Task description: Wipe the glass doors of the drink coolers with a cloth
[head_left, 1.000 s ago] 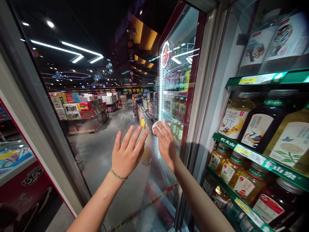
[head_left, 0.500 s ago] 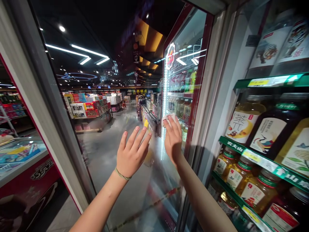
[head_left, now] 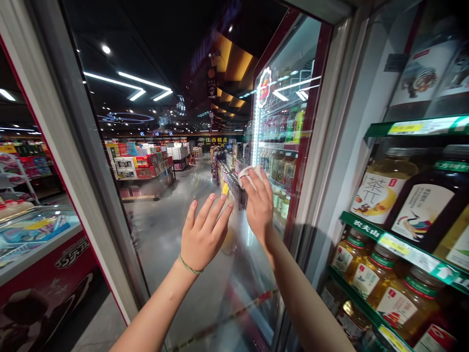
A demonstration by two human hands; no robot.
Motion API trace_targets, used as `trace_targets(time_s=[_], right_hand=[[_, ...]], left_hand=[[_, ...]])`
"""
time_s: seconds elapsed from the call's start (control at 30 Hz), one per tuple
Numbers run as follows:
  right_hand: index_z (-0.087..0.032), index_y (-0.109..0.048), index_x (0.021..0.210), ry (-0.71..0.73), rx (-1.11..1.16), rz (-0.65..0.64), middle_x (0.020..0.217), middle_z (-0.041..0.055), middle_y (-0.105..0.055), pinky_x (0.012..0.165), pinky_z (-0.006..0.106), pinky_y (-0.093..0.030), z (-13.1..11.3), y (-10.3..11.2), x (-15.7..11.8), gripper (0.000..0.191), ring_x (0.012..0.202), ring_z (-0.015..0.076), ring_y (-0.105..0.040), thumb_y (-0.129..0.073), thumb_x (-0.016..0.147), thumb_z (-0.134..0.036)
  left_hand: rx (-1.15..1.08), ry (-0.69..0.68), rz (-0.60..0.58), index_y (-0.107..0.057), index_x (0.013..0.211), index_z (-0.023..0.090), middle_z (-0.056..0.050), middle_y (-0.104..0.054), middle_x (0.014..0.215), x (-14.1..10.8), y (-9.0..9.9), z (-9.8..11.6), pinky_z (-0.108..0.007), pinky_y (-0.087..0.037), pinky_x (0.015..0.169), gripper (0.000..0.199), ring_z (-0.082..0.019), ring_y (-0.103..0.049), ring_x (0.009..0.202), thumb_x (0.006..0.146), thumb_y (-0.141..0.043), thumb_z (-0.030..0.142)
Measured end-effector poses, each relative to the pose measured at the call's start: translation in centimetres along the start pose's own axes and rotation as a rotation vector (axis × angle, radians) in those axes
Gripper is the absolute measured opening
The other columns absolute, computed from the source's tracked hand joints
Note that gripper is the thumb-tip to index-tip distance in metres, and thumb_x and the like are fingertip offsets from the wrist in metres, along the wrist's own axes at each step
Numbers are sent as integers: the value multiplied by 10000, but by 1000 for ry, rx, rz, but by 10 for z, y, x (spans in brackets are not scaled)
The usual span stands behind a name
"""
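Left hand [head_left: 205, 233]: fingers spread, nothing gripped, palm toward the glass door [head_left: 172, 274]; can't tell if it's actually touching. Thin green band [head_left: 188, 267] on that wrist. Right hand [head_left: 260, 208]: fingers nearly straight, close together, holding a white cloth [head_left: 245, 174] under the tips, up at the glass, just right of and a bit above the left fingertips. Bottled drinks [head_left: 383, 188] on green-edged shelves [head_left: 366, 227] to the right of the door. Red-sided freezer [head_left: 47, 259] at left, past the door frame [head_left: 69, 146].
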State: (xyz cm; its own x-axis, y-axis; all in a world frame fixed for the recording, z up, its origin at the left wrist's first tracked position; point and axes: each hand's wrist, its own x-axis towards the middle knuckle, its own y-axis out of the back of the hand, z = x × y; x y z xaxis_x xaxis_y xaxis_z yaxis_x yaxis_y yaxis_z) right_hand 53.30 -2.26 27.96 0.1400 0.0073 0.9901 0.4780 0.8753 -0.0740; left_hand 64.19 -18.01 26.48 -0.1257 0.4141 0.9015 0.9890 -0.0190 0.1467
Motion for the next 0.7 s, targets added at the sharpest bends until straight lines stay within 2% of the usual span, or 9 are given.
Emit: trace_targets(time_s=[0.1, 0.23, 0.37, 0.53, 0.63, 0.7], right_hand=[[-384, -448, 1562, -12, -2, 41, 1551, 23, -566, 1250, 570, -416, 1, -2, 4, 589, 1549, 253, -377, -410, 1047, -102], [-403, -481, 1538, 22, 40, -81, 1531, -5, -587, 1268, 563, -392, 3, -2, 8, 571, 1558, 237, -357, -375, 1056, -114], [-381, -494, 1534, -28, -15, 27, 1536, 15, -581, 1261, 582, -399, 6, -2, 6, 542, 1545, 248, -386, -375, 1064, -139], [-352, -574, 1476, 110, 30, -94, 1470, 10, -640, 1259, 533, -425, 8, -1, 9, 524, 1550, 236, -374, -379, 1052, -113], [-336, -546, 1499, 56, -14, 5, 1507, 32, -608, 1257, 552, -420, 7, 1, 7, 536, 1550, 241, -374, -388, 1048, -95], [-322, -542, 1504, 31, -32, 19, 1510, 44, -603, 1252, 556, -427, 6, 2, 2, 539, 1547, 247, -381, -393, 1044, -84]], left_hand=[[1, 4, 9, -568, 1474, 271, -56, -609, 1482, 0, -1, 1, -483, -159, 1328, 542, -255, -472, 1482, 943, -636, 185], [10, 4, 9, -602, 1439, 260, -53, -606, 1486, -1, -2, 1, -484, -166, 1328, 510, -258, -478, 1479, 937, -645, 183], [7, -1, 11, -617, 1421, 249, -54, -603, 1490, -2, -3, 1, -484, -158, 1331, 496, -256, -455, 1496, 929, -653, 186], [4, -3, 11, -625, 1411, 242, -53, -603, 1491, -2, -2, 0, -490, -158, 1331, 492, -257, -445, 1503, 924, -650, 176], [-7, -12, 1, -632, 1402, 235, -51, -602, 1492, -2, -1, 0, -483, -153, 1333, 476, -255, -456, 1495, 929, -648, 183], [-15, -6, 2, -635, 1395, 236, -52, -605, 1489, -2, 0, -1, -479, -152, 1334, 467, -252, -451, 1498, 931, -651, 183]])
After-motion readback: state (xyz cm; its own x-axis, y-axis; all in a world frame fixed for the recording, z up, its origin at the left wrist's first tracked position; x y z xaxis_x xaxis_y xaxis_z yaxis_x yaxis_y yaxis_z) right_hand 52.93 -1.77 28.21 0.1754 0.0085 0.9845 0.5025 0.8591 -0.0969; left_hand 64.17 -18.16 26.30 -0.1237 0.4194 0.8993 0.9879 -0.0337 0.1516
